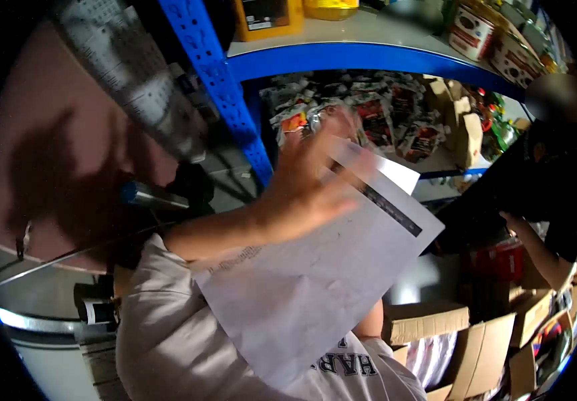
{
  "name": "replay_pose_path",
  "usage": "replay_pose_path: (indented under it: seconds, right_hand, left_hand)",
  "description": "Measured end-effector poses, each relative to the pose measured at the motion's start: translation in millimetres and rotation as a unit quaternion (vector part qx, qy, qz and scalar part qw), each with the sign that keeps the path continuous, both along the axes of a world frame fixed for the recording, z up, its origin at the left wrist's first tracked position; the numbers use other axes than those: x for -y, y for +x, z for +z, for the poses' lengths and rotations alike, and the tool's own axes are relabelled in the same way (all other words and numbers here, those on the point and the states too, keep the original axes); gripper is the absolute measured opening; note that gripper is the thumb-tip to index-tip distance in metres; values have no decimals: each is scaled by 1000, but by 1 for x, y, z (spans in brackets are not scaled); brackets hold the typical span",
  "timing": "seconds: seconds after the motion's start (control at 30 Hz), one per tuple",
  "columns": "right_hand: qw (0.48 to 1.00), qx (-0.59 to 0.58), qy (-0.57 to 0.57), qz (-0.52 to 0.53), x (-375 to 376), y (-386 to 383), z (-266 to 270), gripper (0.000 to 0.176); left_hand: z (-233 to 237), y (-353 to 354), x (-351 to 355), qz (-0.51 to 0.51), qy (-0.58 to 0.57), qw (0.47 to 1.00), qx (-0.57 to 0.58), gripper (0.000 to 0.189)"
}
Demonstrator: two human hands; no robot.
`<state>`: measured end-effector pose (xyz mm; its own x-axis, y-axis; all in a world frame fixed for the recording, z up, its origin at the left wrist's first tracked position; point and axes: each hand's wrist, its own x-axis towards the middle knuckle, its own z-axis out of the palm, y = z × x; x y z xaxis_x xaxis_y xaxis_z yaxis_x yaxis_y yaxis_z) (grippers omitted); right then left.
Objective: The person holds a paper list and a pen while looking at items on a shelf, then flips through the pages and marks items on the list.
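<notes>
Right in front of the pale shirt point(168, 304) there's a big sheet of paper point(315, 287), tilted, with a dark printed strip near its upper right edge. So the left hand point(308, 184) is over the upper left part of the paper, on the near side of it, fingers looking spread, pretty blurry tbh. Can't tell if it actually touches the sheet. Right hand is hidden behind the paper, just a bit of the forearm point(370, 322) pokes out by the lower right edge, so no clue what those fingers are doing. Another white sheet point(403, 175) peeks out past the top edge. Beyond the left hand, a blue-framed shelf point(368, 55) has loads of packets point(375, 120) on its lower level. Open cartons point(428, 324) sit lower right, near another person's arm point(535, 250)
</notes>
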<state>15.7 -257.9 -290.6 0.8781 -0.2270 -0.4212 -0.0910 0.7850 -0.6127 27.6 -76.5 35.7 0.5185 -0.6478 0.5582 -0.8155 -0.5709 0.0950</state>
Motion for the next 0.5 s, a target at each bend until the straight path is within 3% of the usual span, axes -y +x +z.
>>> replay_pose_path:
  seconds: [0.07,0.1,0.13,0.23,0.27,0.37,0.4,0.47,0.5]
  right_hand:
    - [1000,8,11,-2,0,3,2,34]
    - [1000,13,16,-5,1,5,4,34]
    - [1000,18,15,-7,1,7,6,34]
    - [999,33,10,-14,2,12,14,36]
    - [999,40,5,-16,4,13,20,36]
    - [998,65,-2,-25,0,19,36,37]
    - [997,75,-6,-29,-1,22,43,38]
    - [994,101,-9,-39,-2,28,61,39]
    - [992,116,-15,-43,-2,30,71,39]
  left_hand:
    - [-46,37,-23,101,-297,949,-17,48]
    - [-73,50,-33,67,-375,882,-278,47]
    - [-83,51,-36,32,-428,737,-522,46]
    - [-80,41,-43,-23,-473,545,-692,42]
    - [-83,50,-47,-82,-448,584,-672,35]
    - [-59,63,-42,-51,-438,700,-562,23]
    - [-57,70,-50,-29,-384,777,-498,21]
    - [-29,70,-49,-59,-353,790,-498,22]
    - [-14,72,-52,-53,-293,832,-469,24]
